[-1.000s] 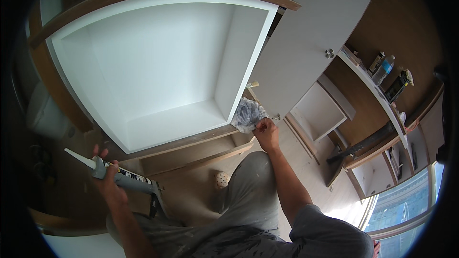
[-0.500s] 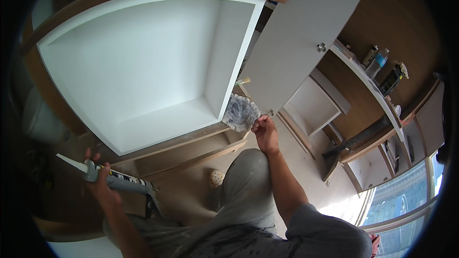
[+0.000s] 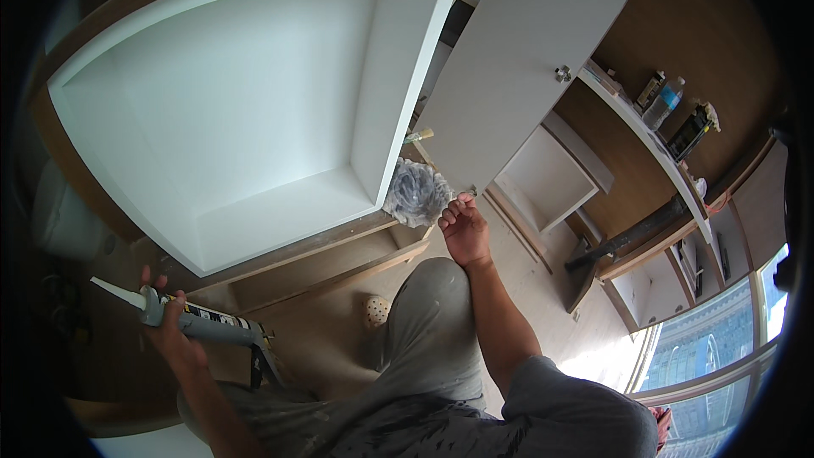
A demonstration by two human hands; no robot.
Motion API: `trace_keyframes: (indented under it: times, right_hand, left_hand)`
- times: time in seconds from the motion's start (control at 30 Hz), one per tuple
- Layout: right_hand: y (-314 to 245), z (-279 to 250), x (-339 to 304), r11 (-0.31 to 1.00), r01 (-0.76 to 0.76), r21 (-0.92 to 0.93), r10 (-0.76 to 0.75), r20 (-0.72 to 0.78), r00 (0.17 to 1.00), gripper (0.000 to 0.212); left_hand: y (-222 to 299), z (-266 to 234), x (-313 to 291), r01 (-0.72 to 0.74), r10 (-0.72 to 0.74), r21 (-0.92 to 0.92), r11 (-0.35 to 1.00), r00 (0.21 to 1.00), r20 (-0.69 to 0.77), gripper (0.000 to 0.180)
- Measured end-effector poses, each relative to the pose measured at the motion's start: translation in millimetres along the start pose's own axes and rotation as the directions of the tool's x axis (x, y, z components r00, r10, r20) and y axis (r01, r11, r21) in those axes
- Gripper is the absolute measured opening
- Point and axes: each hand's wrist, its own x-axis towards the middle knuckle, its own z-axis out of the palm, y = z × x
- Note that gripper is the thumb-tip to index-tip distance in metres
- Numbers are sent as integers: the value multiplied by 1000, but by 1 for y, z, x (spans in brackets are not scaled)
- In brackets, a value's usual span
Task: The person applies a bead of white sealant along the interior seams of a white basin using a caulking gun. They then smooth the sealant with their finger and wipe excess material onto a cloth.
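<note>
My left hand [image 3: 174, 337] is wrapped round the front of a grey caulking gun [image 3: 222, 327]. Its long white nozzle [image 3: 117, 293] points up and left, past the near left corner of a white cabinet box [image 3: 263, 110]. My right hand [image 3: 465, 233] is raised above my bent knee with its fingers curled and pressed together. Whether anything small is pinched in them I cannot make out. Just left of that hand, by the cabinet's right corner, sits a round container lined with crumpled, greyish plastic [image 3: 417, 192].
A paintbrush [image 3: 420, 136] lies beyond the lined container. A grey door panel [image 3: 509, 68] with hinges leans behind. On the right, a shelf [image 3: 638, 129] carries a water bottle [image 3: 664, 103] and tubes. A wooden frame [image 3: 339, 278] lies below the cabinet, near a spotted clog [image 3: 376, 311].
The view has shifted slightly, so most things sit a little further left and up. My right hand has turned and drawn back a little from the lined container. The left keeps its hold.
</note>
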Motion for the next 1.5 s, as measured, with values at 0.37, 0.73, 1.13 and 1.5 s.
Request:
trace_keyframes:
  times: [0.37,0.73,1.13,1.5]
  right_hand:
    - [6,-17,4,983,69,-169,-70,1,998,37]
    - [1,-7,1,999,44,6,-44,-62,997,34]
    - [0,-13,1,998,64,2,-63,-29,998,48]
    - [0,-11,0,998,49,40,-46,-64,997,51]
  left_hand:
    - [2,1,-1,3,-3,4,1000,1000,-14,77]
    - [1,1,-1,0,0,4,1000,1000,-19,77]
    - [1,2,-1,-3,3,-3,1000,1000,-12,78]
    - [-2,-2,1,5,-5,0,1000,1000,-10,77]
